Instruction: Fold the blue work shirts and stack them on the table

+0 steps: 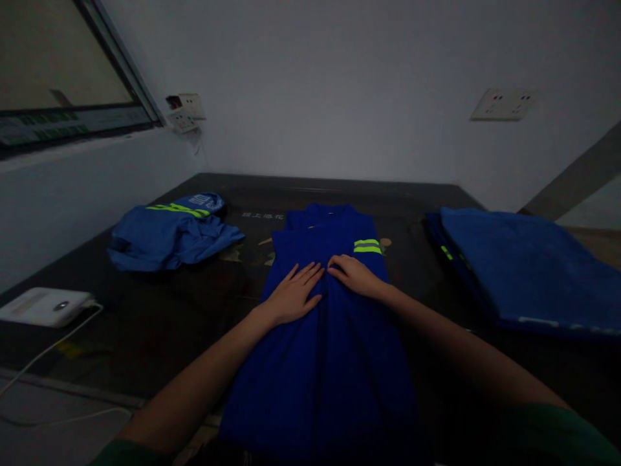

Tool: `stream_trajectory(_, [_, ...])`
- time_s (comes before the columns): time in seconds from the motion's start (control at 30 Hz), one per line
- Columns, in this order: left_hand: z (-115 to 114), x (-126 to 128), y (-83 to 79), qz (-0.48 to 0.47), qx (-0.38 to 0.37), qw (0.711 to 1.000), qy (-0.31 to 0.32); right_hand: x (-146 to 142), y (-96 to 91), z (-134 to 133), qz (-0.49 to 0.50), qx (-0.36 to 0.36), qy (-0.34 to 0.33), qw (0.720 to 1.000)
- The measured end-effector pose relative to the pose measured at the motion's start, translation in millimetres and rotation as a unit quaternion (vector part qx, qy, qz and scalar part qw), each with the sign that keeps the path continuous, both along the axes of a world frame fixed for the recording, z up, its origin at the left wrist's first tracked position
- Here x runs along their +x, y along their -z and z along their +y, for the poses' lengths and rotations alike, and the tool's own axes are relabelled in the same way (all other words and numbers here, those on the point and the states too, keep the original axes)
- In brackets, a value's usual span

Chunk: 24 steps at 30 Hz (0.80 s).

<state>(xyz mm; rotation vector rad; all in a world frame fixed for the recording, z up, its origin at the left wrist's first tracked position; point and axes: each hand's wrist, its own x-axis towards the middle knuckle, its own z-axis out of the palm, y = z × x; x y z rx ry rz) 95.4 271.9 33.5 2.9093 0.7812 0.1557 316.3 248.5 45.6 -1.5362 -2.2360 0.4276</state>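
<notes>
A dark blue work jacket [323,349] lies lengthwise on the dark table in front of me, its collar at the far end. One side near the top has a yellow and silver reflective stripe [367,246]. My left hand [295,294] rests flat on the cloth, fingers spread and thumb out toward the middle. Close beside it, my right hand [356,275] has its fingers curled and thumb brought in, pinching the fabric near the centre line. The lower end of the garment runs toward my body into shadow.
A crumpled blue garment [165,236] with yellow stripes lies at the left. Folded blue clothes [528,265] are stacked at the right. A white device [46,307] with a cable sits on the left edge of the dark table [160,336]. Walls with sockets [503,105] stand behind.
</notes>
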Motion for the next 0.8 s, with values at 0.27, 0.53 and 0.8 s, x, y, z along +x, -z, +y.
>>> stream_trajectory(0.27, [-24, 7, -10.3, -0.045, 0.052, 0.994, -0.086, -17, 9.0, -7, -0.116, 0.061, 0.043, 0.99])
stream_trajectory(0.53, [-27, -16, -44.7, 0.012, -0.047, 0.999, -0.017, -12, 9.0, -7, -0.058, 0.051, 0.034, 0.996])
stream_trajectory(0.8, [-30, -12, -26.6, -0.033, 0.019, 0.999, 0.013, -6, 5.8, -6, 0.027, 0.082, 0.038, 0.996])
